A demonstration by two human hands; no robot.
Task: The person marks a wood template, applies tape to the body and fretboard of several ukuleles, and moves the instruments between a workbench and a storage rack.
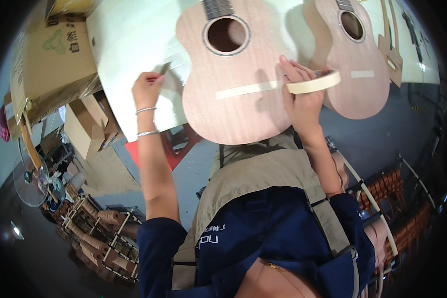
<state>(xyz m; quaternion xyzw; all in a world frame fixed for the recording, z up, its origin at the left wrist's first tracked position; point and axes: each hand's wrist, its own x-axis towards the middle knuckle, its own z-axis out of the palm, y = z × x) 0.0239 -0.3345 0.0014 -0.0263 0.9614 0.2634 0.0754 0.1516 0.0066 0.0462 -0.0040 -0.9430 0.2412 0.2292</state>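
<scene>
An unfinished pale wooden guitar (233, 116) lies soundhole up at the table's near edge, against my body. A strip of cream masking tape (246, 90) runs across its top below the soundhole, up to my right fingers. My right hand (304, 102) holds a roll of masking tape (328, 81) and rests at the guitar's right edge; whether strip and roll are joined is hidden. Left of the guitar, over the white tabletop, my left hand (148, 90) pinches a small thin dark blade (166, 67). A second guitar (358, 92) with a short tape strip lies to the right.
The pale tabletop (129, 44) extends under the guitars. Cardboard boxes (59, 54) stand at the left, with a fan (31, 181) below them. Flat wooden pieces (390, 59) lie at the far right. Racks of wooden parts (102, 238) stand on the floor on both sides.
</scene>
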